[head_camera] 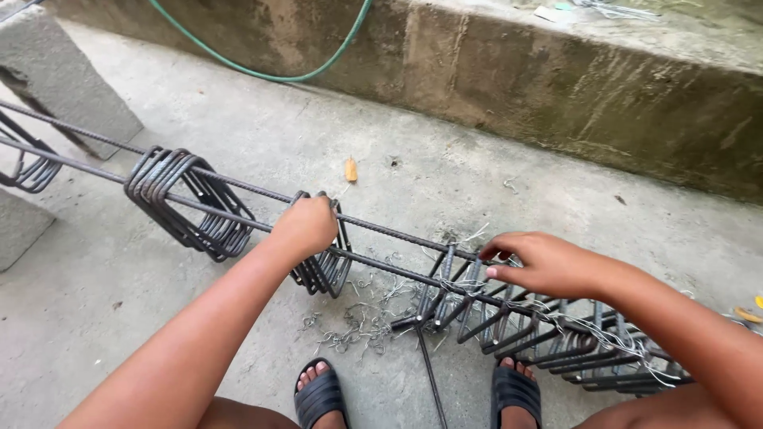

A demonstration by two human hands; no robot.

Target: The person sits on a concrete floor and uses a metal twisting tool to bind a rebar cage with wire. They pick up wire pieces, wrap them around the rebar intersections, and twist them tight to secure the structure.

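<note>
- Far left, I see a concrete block (63,71) propping the long rebar rods (87,159), which run diagonally across the concrete floor (238,119). A small hanging set of stirrups (28,171) sits at the left edge.
- Next along, a loose bundle of stirrups (187,202) hangs on the rods, tilted and untied. I'd say that bunch could slide or swing if the rods get jolted.
- Now my left hand (306,225): it's clenched over the top of a second stirrup bundle (322,266), fingers wrapped around it where it meets the upper rod. Fingers between steel loops could get pinched if the pack shifts.
- Below that, cut scraps of tie wire (362,318) litter the floor, right by the black sandals (320,397). Toes are exposed, so sharp ends are a real hazard there.
- Centre right, the right hand (548,264) hovers over the tied stirrups (556,334), thumb and forefinger pinched at a wire tie on the rod; whether it actually grips wire I cannot tell.
- Those wire tails (612,338) stick out along the tied section, and bare forearms passing over them could get scratched.
- At the back, a green hose (262,73) drapes down the concrete ledge (556,87), well apart from the work.
</note>
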